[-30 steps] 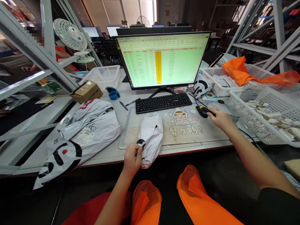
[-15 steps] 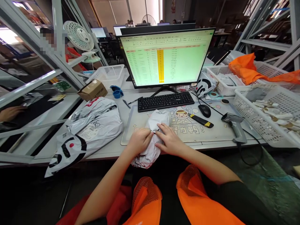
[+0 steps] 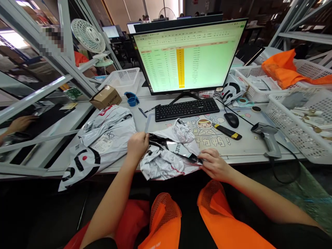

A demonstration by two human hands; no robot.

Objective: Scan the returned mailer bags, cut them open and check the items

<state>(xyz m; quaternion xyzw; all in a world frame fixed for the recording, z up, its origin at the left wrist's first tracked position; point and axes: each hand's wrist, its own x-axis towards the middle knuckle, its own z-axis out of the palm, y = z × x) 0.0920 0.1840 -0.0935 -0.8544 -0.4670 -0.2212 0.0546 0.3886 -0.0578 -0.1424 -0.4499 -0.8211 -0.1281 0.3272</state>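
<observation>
A crumpled white plastic mailer bag (image 3: 168,157) lies at the desk's front edge, pulled wide so its dark lining and a wrapped item inside show. My left hand (image 3: 137,145) is closed on the bag's left edge. My right hand (image 3: 214,165) pinches its right edge. The bag rests partly on a printed desk mat (image 3: 233,147), just in front of the black keyboard (image 3: 186,109).
A pile of grey and white mailer bags (image 3: 101,141) lies to the left. A utility knife (image 3: 228,131), mouse (image 3: 231,119) and barcode scanner (image 3: 268,136) sit to the right. White baskets (image 3: 298,121) stand at right, a monitor (image 3: 189,57) behind. Another person's hand (image 3: 19,124) shows at far left.
My right hand left the mouse and joined the left on the small bag. Together they have pulled the bag apart, so it now lies torn wide with its inside showing.
</observation>
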